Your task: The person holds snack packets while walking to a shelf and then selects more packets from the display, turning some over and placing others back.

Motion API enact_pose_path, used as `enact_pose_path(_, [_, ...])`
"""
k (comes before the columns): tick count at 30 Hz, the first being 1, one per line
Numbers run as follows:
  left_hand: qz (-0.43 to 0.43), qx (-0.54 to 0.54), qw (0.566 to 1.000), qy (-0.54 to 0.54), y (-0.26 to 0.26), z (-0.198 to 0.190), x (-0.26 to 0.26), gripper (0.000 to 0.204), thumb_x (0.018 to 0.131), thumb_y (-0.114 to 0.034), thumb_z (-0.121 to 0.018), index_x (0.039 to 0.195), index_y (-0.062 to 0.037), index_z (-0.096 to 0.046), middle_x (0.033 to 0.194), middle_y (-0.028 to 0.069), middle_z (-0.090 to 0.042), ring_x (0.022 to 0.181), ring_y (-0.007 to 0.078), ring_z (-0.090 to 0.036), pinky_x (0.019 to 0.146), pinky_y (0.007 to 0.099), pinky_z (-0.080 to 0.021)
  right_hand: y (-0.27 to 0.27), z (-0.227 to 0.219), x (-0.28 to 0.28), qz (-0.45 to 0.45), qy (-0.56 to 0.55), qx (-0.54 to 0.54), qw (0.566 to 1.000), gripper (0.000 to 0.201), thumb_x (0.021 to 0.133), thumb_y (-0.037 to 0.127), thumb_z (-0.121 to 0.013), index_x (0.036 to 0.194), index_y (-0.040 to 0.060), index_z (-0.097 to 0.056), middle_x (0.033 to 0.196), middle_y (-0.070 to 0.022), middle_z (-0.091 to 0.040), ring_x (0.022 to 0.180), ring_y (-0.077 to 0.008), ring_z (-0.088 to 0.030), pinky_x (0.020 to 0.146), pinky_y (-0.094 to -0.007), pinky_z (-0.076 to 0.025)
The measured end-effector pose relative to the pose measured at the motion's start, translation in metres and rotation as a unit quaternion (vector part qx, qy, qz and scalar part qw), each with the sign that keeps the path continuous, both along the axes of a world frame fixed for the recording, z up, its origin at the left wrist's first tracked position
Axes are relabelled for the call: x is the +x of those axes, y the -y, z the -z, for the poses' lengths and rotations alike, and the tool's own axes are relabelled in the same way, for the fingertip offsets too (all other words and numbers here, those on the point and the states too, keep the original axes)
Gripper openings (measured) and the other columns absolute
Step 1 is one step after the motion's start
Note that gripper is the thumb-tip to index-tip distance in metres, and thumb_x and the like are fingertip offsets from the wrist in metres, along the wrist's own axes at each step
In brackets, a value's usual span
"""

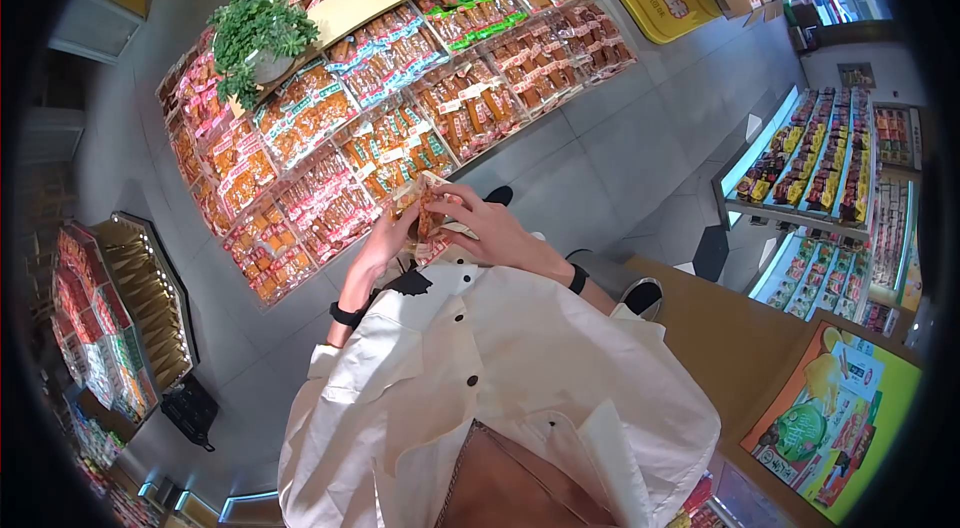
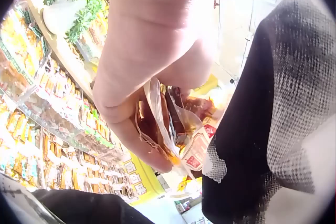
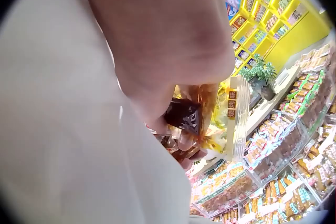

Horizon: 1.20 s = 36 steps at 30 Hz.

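Display stand [image 1: 400, 108]: large slanted island of clear bins packed with red and orange snack packs, at 11 to 12 o'clock from the hands, two potted plants [image 1: 255, 38] along its top ridge. Wall shelves [image 1: 820, 158] of packaged goods at 3 o'clock, well apart.

Person in a white shirt [image 1: 480, 378] stands on the grey floor beside the stand, black bands at both wrists.

Snack packets [image 1: 428, 218]: a small bundle of clear-wrapped brown pieces, held at chest height between both hands, just off the lower edge of the stand.

Left hand [image 1: 385, 243]: fingers curled under the bundle, grip grasping the packets from 8 o'clock. Left wrist view shows several wrappers [image 2: 173, 124] fanned against the fingers.

Right hand [image 1: 490, 223]: thumb and fingers pinching the packets from 3 o'clock; a dark piece [image 3: 182, 115] shows under the palm.

Judgement: sorting goes best with the left grip steady as a cradle while the right peels one wrapper at a time; slick film may slip, so keep the bundle over the bins.
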<state>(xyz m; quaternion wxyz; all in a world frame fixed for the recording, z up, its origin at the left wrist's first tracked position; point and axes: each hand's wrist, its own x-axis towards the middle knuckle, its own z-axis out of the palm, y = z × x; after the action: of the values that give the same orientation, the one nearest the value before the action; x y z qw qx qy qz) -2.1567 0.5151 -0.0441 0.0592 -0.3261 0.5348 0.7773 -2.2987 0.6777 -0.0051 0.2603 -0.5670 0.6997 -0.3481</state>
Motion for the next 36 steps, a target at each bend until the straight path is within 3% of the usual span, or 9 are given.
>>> enact_pose_path(7, [-0.013,0.025,0.999,0.015,-0.035,0.005,-0.058,0.047,0.105,-0.037,-0.038,0.132,0.0000,-0.048,0.121,0.0054,-0.058,0.108,0.0145,-0.054,0.093,0.0290,-0.043,-0.042,-0.002,-0.049,0.044,0.034,-0.040,0.998,0.053,0.083,0.013,-0.069,0.133,0.0205,-0.051,0.137,-0.0065,-0.044,0.093,-0.0276,-0.065,0.074,-0.0375,-0.056])
enact_pose_path(13, [0.157,-0.032,0.986,-0.040,-0.065,-0.008,-0.121,0.044,0.098,-0.029,-0.057,0.133,-0.0031,-0.049,0.118,0.0061,-0.061,0.099,0.0130,-0.058,0.083,0.0267,-0.049,-0.094,0.024,-0.101,0.082,0.091,-0.092,0.988,0.047,0.085,0.012,-0.069,0.129,0.0187,-0.056,0.138,-0.0065,-0.044,0.093,-0.0247,-0.065,0.078,-0.0343,-0.055])
enact_pose_path(14, [0.141,0.022,0.990,-0.007,-0.076,-0.022,-0.138,0.041,0.097,-0.024,-0.057,0.130,-0.0008,-0.049,0.118,0.0090,-0.059,0.105,0.0159,-0.056,0.092,0.0301,-0.046,-0.103,0.025,-0.112,0.092,0.113,-0.111,0.983,0.043,0.085,0.011,-0.068,0.126,0.0148,-0.057,0.136,-0.0077,-0.045,0.094,-0.0240,-0.064,0.078,-0.0332,-0.055])
enact_pose_path(19, [0.148,-0.018,0.989,0.011,-0.118,-0.010,-0.209,0.039,0.093,-0.017,-0.059,0.127,-0.0003,-0.050,0.117,0.0083,-0.059,0.105,0.0155,-0.056,0.092,0.0296,-0.045,-0.156,0.043,-0.154,0.218,0.117,-0.177,0.953,0.028,0.087,0.008,-0.067,0.114,0.0031,-0.057,0.115,-0.0097,-0.057,0.087,-0.0190,-0.064,0.074,-0.0290,-0.053])
enact_pose_path(21, [0.173,-0.066,0.981,-0.059,-0.137,-0.012,-0.237,0.041,0.096,-0.022,-0.058,0.130,-0.0007,-0.050,0.119,0.0058,-0.060,0.103,0.0135,-0.057,0.090,0.0305,-0.046,-0.181,0.044,-0.162,0.372,0.459,-0.111,0.799,0.016,0.091,0.008,-0.064,0.104,0.0017,-0.057,0.092,-0.0055,-0.061,0.078,-0.0143,-0.063,0.070,-0.0266,-0.051])
enact_pose_path(23, [0.181,-0.047,0.980,-0.068,-0.152,-0.016,-0.264,0.043,0.097,-0.022,-0.058,0.133,-0.0017,-0.048,0.121,0.0049,-0.059,0.105,0.0125,-0.055,0.090,0.0299,-0.046,-0.203,0.038,-0.174,0.401,0.479,-0.127,0.770,0.011,0.094,0.010,-0.061,0.100,0.0028,-0.057,0.081,-0.0009,-0.060,0.071,-0.0108,-0.060,0.068,-0.0263,-0.051])
enact_pose_path(29, [0.237,0.025,0.964,-0.117,-0.190,-0.025,-0.327,0.044,0.095,-0.026,-0.062,0.131,-0.0025,-0.052,0.115,0.0033,-0.063,0.101,0.0113,-0.057,0.088,0.0278,-0.047,-0.251,0.034,-0.213,0.493,0.574,-0.249,0.605,0.021,0.098,0.021,-0.055,0.103,0.0007,-0.059,0.092,-0.0060,-0.062,0.081,-0.0138,-0.062,0.078,-0.0281,-0.051])
enact_pose_path(34, [0.324,-0.002,0.927,-0.191,-0.217,-0.005,-0.374,0.035,0.093,-0.020,-0.065,0.122,-0.0009,-0.058,0.107,0.0031,-0.066,0.095,0.0103,-0.058,0.087,0.0293,-0.048,-0.249,0.017,-0.240,0.488,0.586,-0.229,0.605,0.034,0.099,0.021,-0.056,0.125,0.0000,-0.054,0.114,-0.0086,-0.061,0.105,-0.0130,-0.056,0.094,-0.0288,-0.046])
enact_pose_path(36, [0.337,-0.034,0.926,-0.164,-0.221,0.001,-0.394,0.033,0.093,-0.020,-0.066,0.119,-0.0012,-0.059,0.103,0.0035,-0.066,0.091,0.0108,-0.059,0.084,0.0294,-0.049,-0.241,0.024,-0.254,0.507,0.469,-0.252,0.678,0.038,0.098,0.019,-0.056,0.131,0.0003,-0.050,0.118,-0.0080,-0.059,0.107,-0.0126,-0.056,0.094,-0.0283,-0.045])
